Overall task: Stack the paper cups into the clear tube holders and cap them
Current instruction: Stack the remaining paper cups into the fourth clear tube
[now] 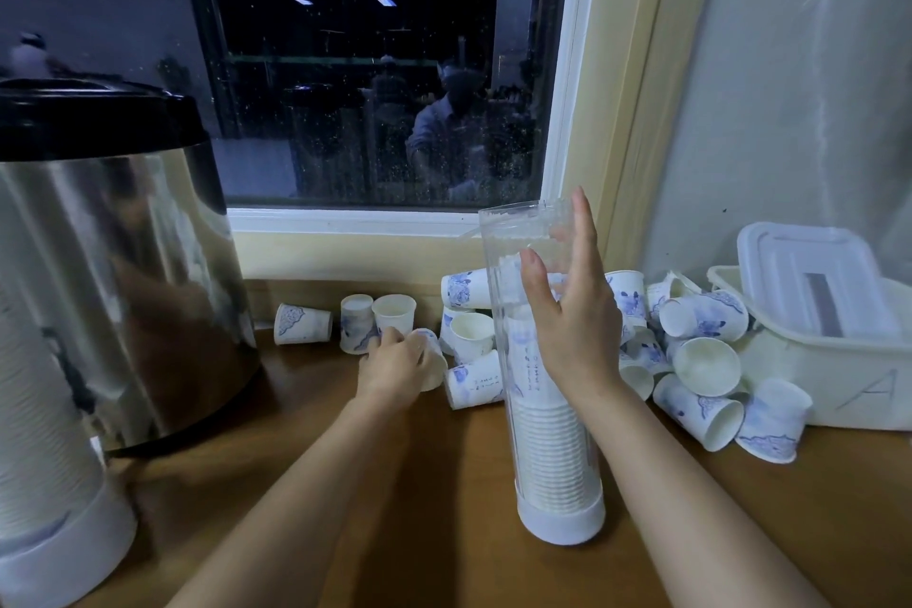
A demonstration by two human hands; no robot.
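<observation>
Head view: bare wooden tabletop lies open between the two forearms and along the near right. Its left side is closed off by a stainless steel urn and a second tube of cups at the near left corner. The back edge meets the wall under a window, and a white lidded container marked "A" blocks the far right.

A clear tube holder stands upright right of centre, its long axis vertical, with its white base cap on the tabletop and its open mouth at the top. A nested stack of paper cups fills its lower part, rims banded just above the base. The right hand holds the tube near the top, with the thumb across the near wall and the fingers nearly straight along its right side.

The left hand reaches to the tube's left, its fingers curled round a single paper cup lying on its side. Loose cups are heaped behind and right of the tube, and a few more lie near the urn.
</observation>
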